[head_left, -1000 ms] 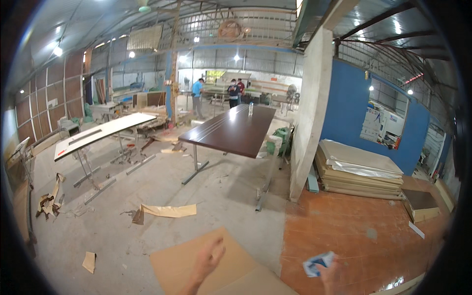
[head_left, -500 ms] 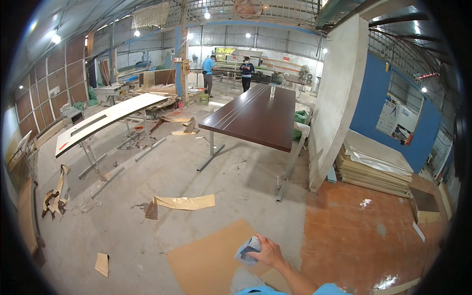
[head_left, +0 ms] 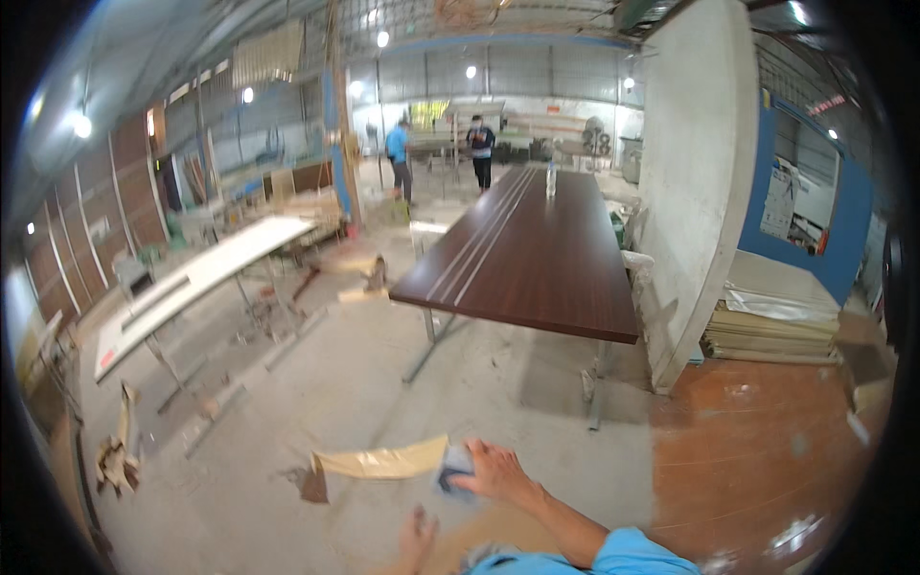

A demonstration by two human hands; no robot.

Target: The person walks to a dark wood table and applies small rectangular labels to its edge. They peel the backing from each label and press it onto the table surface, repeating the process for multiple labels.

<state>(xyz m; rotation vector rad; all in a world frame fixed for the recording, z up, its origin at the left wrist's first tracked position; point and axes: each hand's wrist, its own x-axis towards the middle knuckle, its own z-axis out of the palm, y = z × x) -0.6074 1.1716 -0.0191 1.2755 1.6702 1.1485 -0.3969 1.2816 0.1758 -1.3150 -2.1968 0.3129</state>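
Note:
My right hand reaches forward from the lower edge, fingers and thumb closed round a small grey, pale-blue and dark thing. It looks like a packet or folded wad; blur hides its exact kind. To the left and nearer, my left hand is raised above the floor, smeared by motion, and nothing can be made out in it. Below the hands, part of a tan sheet shows. Ahead stands a dark brown tabletop with pale lines on metal legs, apart from both hands. A clear bottle stands on its far part.
A long white panel rests on metal legs at the left. Tan strips and brown scraps lie on the concrete floor. A pale wall rises right of the table, with stacked boards beyond it. Two people stand far back.
The brown table looks nearer and larger as my view has moved forward. My right hand still holds the small thing. My left hand has come into view.

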